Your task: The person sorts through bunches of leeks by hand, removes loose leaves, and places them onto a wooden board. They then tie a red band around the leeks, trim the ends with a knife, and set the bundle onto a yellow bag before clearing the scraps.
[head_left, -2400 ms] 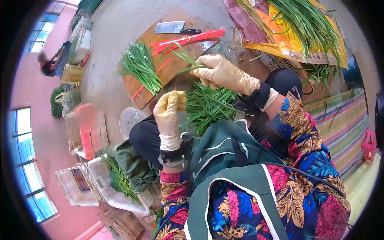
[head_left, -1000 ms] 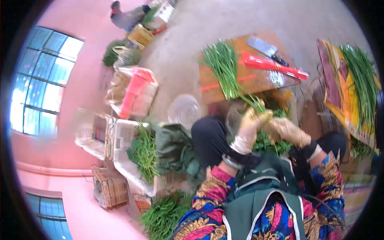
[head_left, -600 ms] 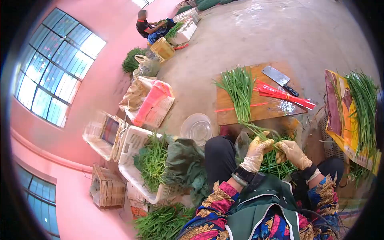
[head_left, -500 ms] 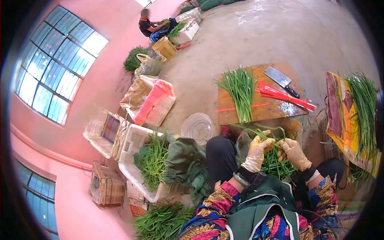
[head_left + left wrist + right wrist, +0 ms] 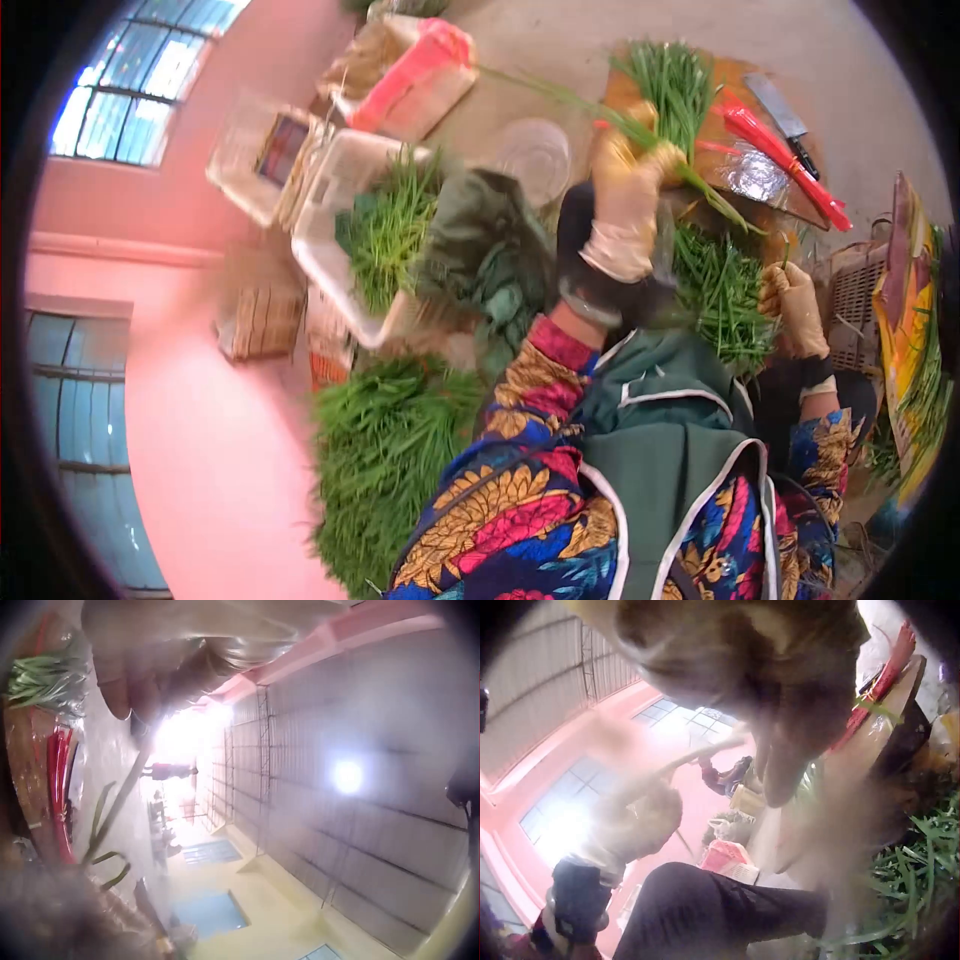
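Note:
My gloved left hand [image 5: 625, 190] is raised in front of my left knee and grips a few long garlic chive stalks [image 5: 722, 207], which stick out on both sides of the fist. Lower and to the right, my gloved right hand [image 5: 798, 310] has its fingers curled beside the heap of loose garlic chives [image 5: 715, 295] between my knees. A thin green leaf [image 5: 885, 710] pokes out past the right fingers in the right wrist view. Beyond the left hand, a neat bundle of garlic chives [image 5: 682, 90] lies on the wooden board [image 5: 735, 75].
A cleaver [image 5: 775, 105] and a bunch of red plastic strips [image 5: 780, 160] share the board. On the left stand a white crate [image 5: 335, 270] with greens, a clear round tub [image 5: 535, 160] and a large green pile [image 5: 390, 450]. A plastic basket [image 5: 858, 300] is at right.
My hands, together over the heap half a second ago, have parted. The left has gone up and away with the stalks; the right stays low by the heap. The head view has turned.

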`<state>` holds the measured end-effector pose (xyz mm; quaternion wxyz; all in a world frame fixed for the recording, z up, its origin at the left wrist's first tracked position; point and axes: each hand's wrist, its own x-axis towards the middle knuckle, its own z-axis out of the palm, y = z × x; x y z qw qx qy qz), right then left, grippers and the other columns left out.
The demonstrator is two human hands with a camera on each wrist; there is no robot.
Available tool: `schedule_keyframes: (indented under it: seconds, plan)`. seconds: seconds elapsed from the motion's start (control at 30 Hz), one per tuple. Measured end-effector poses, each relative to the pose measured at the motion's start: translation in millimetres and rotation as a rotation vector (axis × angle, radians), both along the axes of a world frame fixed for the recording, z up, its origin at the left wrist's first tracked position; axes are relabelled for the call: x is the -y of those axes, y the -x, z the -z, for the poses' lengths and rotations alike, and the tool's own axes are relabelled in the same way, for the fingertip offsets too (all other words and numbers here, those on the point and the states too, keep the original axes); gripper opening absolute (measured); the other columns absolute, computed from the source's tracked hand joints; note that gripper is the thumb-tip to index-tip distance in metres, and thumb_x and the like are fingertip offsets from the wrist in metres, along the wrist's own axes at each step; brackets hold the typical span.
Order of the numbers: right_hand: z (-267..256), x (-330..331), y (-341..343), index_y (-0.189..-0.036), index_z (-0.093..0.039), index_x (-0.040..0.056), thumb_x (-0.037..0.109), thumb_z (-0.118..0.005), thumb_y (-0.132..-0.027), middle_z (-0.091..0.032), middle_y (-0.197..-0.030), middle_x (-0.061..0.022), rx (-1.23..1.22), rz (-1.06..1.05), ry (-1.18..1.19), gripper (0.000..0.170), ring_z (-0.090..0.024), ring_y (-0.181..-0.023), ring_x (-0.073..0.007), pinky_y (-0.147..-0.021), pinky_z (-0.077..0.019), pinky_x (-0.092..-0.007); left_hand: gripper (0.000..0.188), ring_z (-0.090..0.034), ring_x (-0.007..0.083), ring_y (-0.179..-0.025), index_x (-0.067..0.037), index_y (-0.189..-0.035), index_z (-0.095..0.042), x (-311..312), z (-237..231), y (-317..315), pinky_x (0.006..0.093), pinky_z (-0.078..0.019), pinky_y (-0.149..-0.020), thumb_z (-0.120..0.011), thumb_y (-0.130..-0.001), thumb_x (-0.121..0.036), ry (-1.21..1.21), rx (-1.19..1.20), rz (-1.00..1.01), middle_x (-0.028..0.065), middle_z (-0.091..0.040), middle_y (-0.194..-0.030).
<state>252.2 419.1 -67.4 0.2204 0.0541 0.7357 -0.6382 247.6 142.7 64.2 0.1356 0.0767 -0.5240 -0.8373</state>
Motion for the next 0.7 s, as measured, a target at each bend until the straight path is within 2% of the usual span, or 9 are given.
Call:
schedule_keyframes:
  seconds: [0.07, 0.13, 0.27, 0.37, 0.43, 0.47, 0.53, 0.63, 0.7]
  plan:
    - [0.9, -1.5, -3.1, -0.096, -0.057, 0.0005, 0.021, -0.049, -0.100, -0.056, -0.065, -0.0050, 0.203, -0.180, -0.187, 0.022, -0.055, -0.049, -0.0145, -0.048, -0.0453, -0.0267, 0.044, -0.059, 0.0126, -0.080, 0.003, -0.124, -0.050, 50.3, -0.6, 1.3, 0.0257, -0.0504, -0.071, -0.064, -0.082, 0.002, 0.101, -0.159, -0.098, 0.0051, -0.059, -0.096]
    - [26.2, -8.8, -7.9, -0.097, -0.057, -0.0019, 0.016, -0.048, -0.098, -0.056, -0.066, -0.0061, 0.180, -0.345, -0.303, 0.020, -0.056, -0.050, -0.0164, -0.049, -0.0467, -0.0288, 0.042, -0.061, 0.0133, -0.074, 0.001, -0.122, -0.052, 93.0, -29.4, -20.4, 0.0250, -0.0494, -0.069, -0.066, -0.083, -0.006, 0.190, -0.171, -0.197, 0.0037, -0.061, -0.083]
    - [11.5, 5.1, -16.9, -0.099, -0.057, -0.0044, 0.007, -0.047, -0.093, -0.057, -0.066, -0.0083, 0.282, -0.540, -0.511, 0.016, -0.058, -0.053, -0.0186, -0.050, -0.0482, -0.0314, 0.040, -0.063, 0.0172, -0.080, 0.000, -0.122, -0.054, 203.6, -57.5, -64.1, 0.0311, -0.0522, -0.074, -0.064, -0.084, -0.006, 0.481, -0.106, -0.367, 0.0072, -0.063, -0.086]
    - [17.5, 13.2, -19.5, -0.096, -0.060, -0.0038, 0.011, -0.051, -0.086, -0.062, -0.070, -0.0143, 0.175, -0.681, -0.604, 0.020, -0.064, -0.063, -0.0236, -0.056, -0.0506, -0.0366, 0.033, -0.062, 0.0162, -0.079, -0.003, -0.118, -0.058, 282.8, -51.4, -96.0, 0.0275, -0.0504, -0.070, -0.060, -0.087, -0.012, 0.527, 0.034, -0.422, 0.0067, -0.064, -0.085]
    - [63.2, 6.0, -20.4, -0.094, -0.061, -0.0035, 0.017, -0.054, -0.084, -0.065, -0.075, -0.0187, -0.089, -0.807, -0.662, 0.024, -0.066, -0.071, -0.0304, -0.063, -0.0515, -0.0416, 0.026, -0.062, 0.0176, -0.079, -0.001, -0.110, -0.064, 344.9, -21.2, -125.1, 0.0294, -0.0502, -0.069, -0.052, -0.092, -0.016, 0.944, 0.270, -0.499, 0.0081, -0.066, -0.088]
    - [56.9, 8.7, -22.2, -0.093, -0.062, -0.0030, 0.022, -0.056, -0.084, -0.065, -0.081, -0.0211, -0.162, -0.835, -0.738, 0.027, -0.065, -0.077, -0.0356, -0.068, -0.0513, -0.0450, 0.030, -0.062, 0.0185, -0.083, -0.001, -0.116, -0.061, 353.6, -8.7, -137.7, 0.0324, -0.0506, -0.071, -0.051, -0.092, -0.017, 0.564, 0.291, -0.517, 0.0097, -0.065, -0.093]
    - [31.6, 21.3, -22.7, -0.094, -0.064, -0.0014, 0.030, -0.059, -0.083, -0.066, -0.088, -0.0234, -0.170, -0.942, -0.831, 0.033, -0.065, -0.085, -0.0391, -0.074, -0.0521, -0.0475, 0.035, -0.059, 0.0181, -0.097, -0.003, -0.124, -0.056, 481.1, 72.5, -196.7, 0.0350, -0.0505, -0.079, -0.056, -0.092, -0.016, 0.127, 0.535, -0.313, 0.0128, -0.064, -0.104]
    - [17.1, 34.1, -33.0, -0.086, -0.070, 0.0031, 0.029, -0.060, -0.078, -0.068, -0.079, -0.0175, -0.198, -0.853, -0.933, 0.029, -0.068, -0.073, -0.0350, -0.063, -0.0540, -0.0464, 0.034, -0.060, 0.0179, -0.096, -0.003, -0.124, -0.056, 466.3, 116.1, -139.7, 0.0342, -0.0506, -0.079, -0.056, -0.092, -0.016, 0.305, 0.692, -0.394, 0.0126, -0.064, -0.104]
    - [-8.5, 39.1, -28.1, -0.083, -0.066, -0.0007, 0.028, -0.062, -0.078, -0.065, -0.072, -0.0211, -0.323, -0.795, -0.871, 0.030, -0.066, -0.072, -0.0385, -0.065, -0.0538, -0.0463, 0.034, -0.060, 0.0178, -0.095, -0.003, -0.124, -0.056, 433.6, 124.9, -78.8, 0.0337, -0.0506, -0.079, -0.056, -0.092, -0.015, 0.423, 0.707, -0.425, 0.0124, -0.064, -0.104]
